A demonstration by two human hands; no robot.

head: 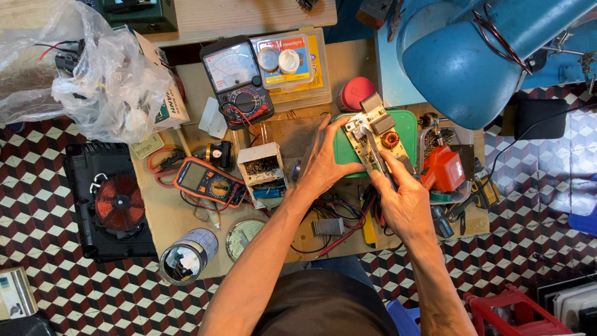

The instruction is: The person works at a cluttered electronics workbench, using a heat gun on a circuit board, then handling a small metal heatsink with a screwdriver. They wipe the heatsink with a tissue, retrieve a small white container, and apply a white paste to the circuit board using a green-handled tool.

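Here, left-hand fingers (333, 134) clasp the near-left edge of a tan circuit board (375, 138), its long axis slanting far-left to near-right. The right hand (404, 199) pinches a thin dark tool (377, 160) against it, over a green plastic lid (407, 127); an orange multimeter (208, 182) lies left on the cardboard-covered surface (168, 218).

Yellow blister pkg (297, 62) top ctr; orange meter's grey screen (194, 175) left-ctr.

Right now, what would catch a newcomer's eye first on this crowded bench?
Probably the two hands at the centre: the left hand and right hand hold a pale circuit board over a green tray. Then the big blue lamp at upper right, and the red copper coil at left.
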